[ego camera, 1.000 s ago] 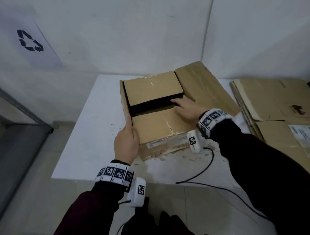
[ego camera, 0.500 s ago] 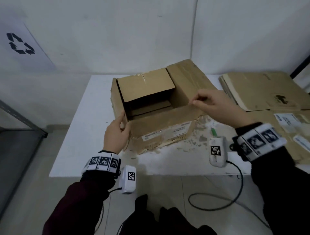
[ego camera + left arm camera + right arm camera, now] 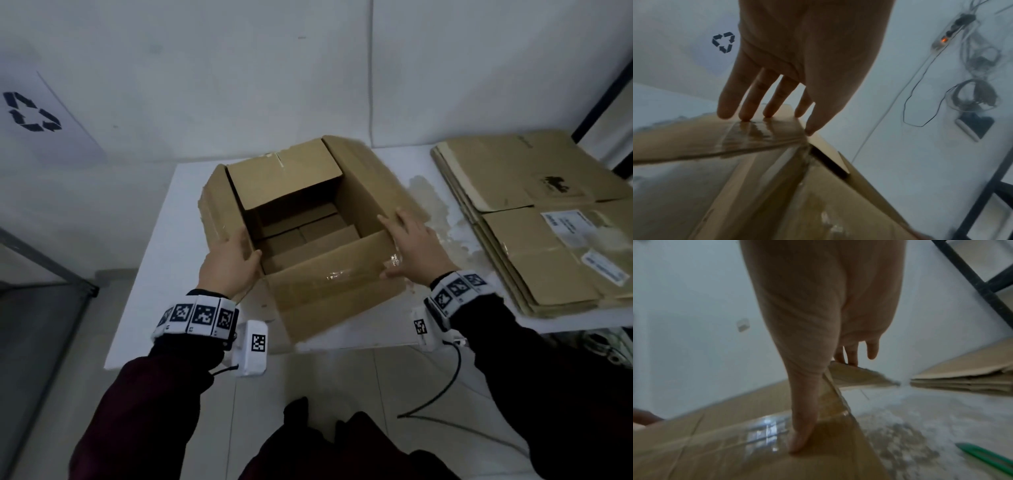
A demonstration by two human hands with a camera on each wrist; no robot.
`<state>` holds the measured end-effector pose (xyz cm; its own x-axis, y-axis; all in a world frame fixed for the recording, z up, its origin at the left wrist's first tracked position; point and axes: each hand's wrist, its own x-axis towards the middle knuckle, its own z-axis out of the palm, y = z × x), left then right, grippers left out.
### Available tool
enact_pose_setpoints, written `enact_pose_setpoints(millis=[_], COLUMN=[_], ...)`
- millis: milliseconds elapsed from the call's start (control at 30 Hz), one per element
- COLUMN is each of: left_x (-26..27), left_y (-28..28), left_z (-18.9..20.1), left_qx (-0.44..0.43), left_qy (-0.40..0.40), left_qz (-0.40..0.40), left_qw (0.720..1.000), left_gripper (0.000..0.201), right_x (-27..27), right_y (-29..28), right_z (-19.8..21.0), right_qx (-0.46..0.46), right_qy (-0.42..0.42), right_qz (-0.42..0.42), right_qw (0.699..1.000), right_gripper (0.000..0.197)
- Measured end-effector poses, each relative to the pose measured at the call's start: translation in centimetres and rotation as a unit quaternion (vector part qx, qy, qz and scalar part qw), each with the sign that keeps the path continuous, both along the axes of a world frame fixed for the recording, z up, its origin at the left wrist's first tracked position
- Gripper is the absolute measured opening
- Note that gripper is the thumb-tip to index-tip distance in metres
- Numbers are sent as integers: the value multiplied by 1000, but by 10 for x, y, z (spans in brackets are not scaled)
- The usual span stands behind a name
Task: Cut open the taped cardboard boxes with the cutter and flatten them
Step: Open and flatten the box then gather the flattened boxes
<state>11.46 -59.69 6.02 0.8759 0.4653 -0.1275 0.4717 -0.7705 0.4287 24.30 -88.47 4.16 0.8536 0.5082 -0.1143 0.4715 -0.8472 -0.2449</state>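
Observation:
An open brown cardboard box (image 3: 329,284) stands upright on the white table (image 3: 161,274), its flaps spread and clear tape shining on the near wall. My left hand (image 3: 236,260) lies flat against the box's left near corner; in the left wrist view its straight fingertips (image 3: 748,113) touch the taped flap of the box (image 3: 760,186). My right hand (image 3: 409,243) holds the right near corner with the fingers on the right flap. The right wrist view shows its thumb (image 3: 803,426) pressed on the taped wall of the box (image 3: 725,443). The green cutter (image 3: 986,457) lies on the table to the right.
A stack of flattened cardboard boxes (image 3: 548,240) fills the table's right end. Cardboard crumbs (image 3: 445,219) litter the table between box and stack. A dark metal shelf frame (image 3: 51,274) stands on the left. A black cable (image 3: 442,387) trails on the tiled floor.
The box now stands with all flaps open and sits nearer the front edge. My right hand left the far right flap and came down onto the right near corner.

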Motion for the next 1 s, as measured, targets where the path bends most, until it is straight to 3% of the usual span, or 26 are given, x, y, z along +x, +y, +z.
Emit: enact_pose_setpoints(millis=[100,200,300,433,567,700,833,1000], left_x=[7,30,77,151,199,219,220,252], left_y=[-6,-15,-23,-35,-29,-15,12,48], left_z=[24,47,55,44,27,21,39,66], left_qx=[-9,-25,29,145,253,287,231,302], left_qy=[-26,-82,-64,26,89,118,-9,-124], left_qz=[-8,-46,-116,-208,-231,-277,-310,-267], left_qw=[1000,995,991,967,935,909,922,907], left_gripper=[35,25,22,34,69,55,39,51], right_x=[1,8,14,7,4,4,4,0], right_y=[3,5,16,35,34,33,38,43], right_z=[-14,-8,-2,-14,-22,-27,-31,-33], right_qx=[69,123,199,208,223,280,305,338], right_qy=[13,80,77,34,25,39,36,26], right_qz=[-10,-25,-92,-142,-154,-162,-191,-212], right_qw=[997,989,973,967,962,945,932,917], right_gripper=[94,59,33,37,47,47,45,45])
